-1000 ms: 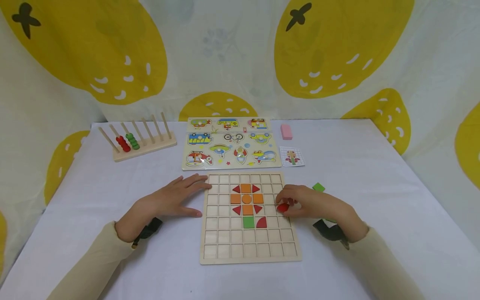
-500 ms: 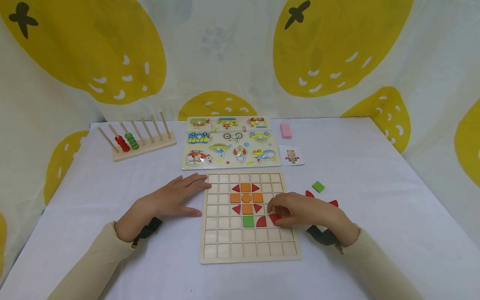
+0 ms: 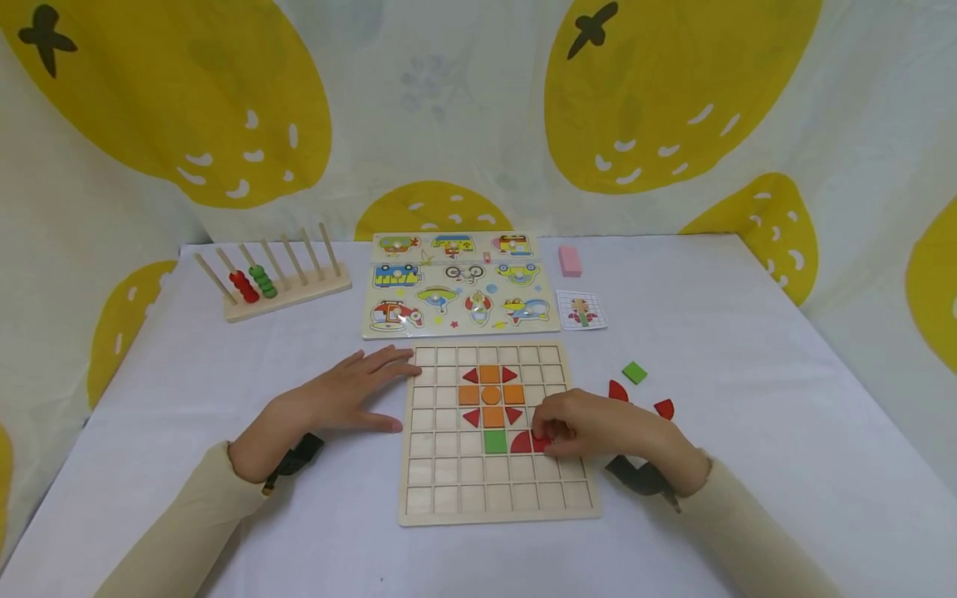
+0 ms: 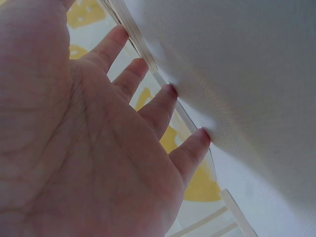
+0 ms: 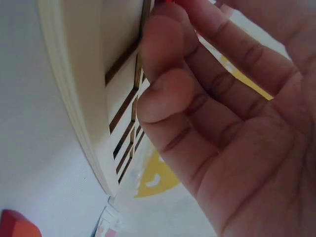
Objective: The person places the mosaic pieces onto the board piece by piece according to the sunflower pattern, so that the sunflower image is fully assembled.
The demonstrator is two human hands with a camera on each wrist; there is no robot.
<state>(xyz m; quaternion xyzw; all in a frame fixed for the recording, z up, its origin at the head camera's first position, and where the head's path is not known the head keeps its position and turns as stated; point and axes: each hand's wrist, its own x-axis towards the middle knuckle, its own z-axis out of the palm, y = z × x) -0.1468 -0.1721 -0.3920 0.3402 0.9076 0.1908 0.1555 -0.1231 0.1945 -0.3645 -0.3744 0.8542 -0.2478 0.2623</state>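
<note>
My right hand [image 3: 594, 423] pinches a red quarter-circle piece [image 3: 540, 444] over the wooden grid board [image 3: 447, 500]. That piece lies right beside another red quarter-circle [image 3: 521, 443], which adjoins a green square [image 3: 495, 441]; my fingers partly cover it. Above them, orange squares [image 3: 493, 417] surround an orange circle [image 3: 490, 394], with red triangles [image 3: 471, 418] at the corners. My left hand [image 3: 336, 399] rests at the board's left edge, fingers spread. In the left wrist view, the left fingers [image 4: 160, 108] are extended with nothing held.
Right of the board lie a loose green square [image 3: 635, 372] and red quarter-circles [image 3: 664, 409]. A pattern card [image 3: 581, 311] and a pink block [image 3: 571, 262] sit farther back. Behind the board is a vehicle puzzle [image 3: 463, 324], with a peg stand [image 3: 292, 301] to its left.
My right hand has moved left and toward me, bringing the red quarter-circle from the board's right side to beside the other one. My left hand has stayed put.
</note>
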